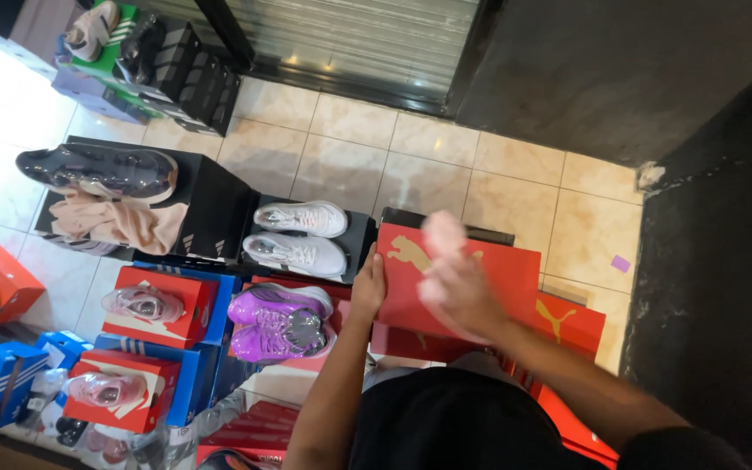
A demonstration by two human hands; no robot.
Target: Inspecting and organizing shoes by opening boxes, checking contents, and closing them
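Head view
Left hand point(369, 287): clasps the left edge of the red shoebox lid point(498, 270), fingers wrapped under the rim, thumb side on top; a firm grasp on the lid.
Right hand point(456, 280): blurred, lies over the middle of the same lid, palm down and fingers spread flat; whether it touches the cardboard or floats just above it I cannot tell, and its grip cannot be told either.
Red shoebox lid: tilted, its far edge toward the tiled floor point(411, 157), its near edge toward the person's body; it sits between the two hands, the left at its left edge, the right above its centre.
Lower red box point(572, 326): under and to the right of the lid, its right corner jutting out beyond the right forearm.
Purple shoes point(280, 320): a wrapped pair on a box just beside the left forearm.
White shoes point(300, 235): a pair on a black box, beyond the purple ones, near the lid's far left corner.
Black box point(211, 204): far left, bearing a dark shoe point(97, 170) and a pink cloth point(119, 222).
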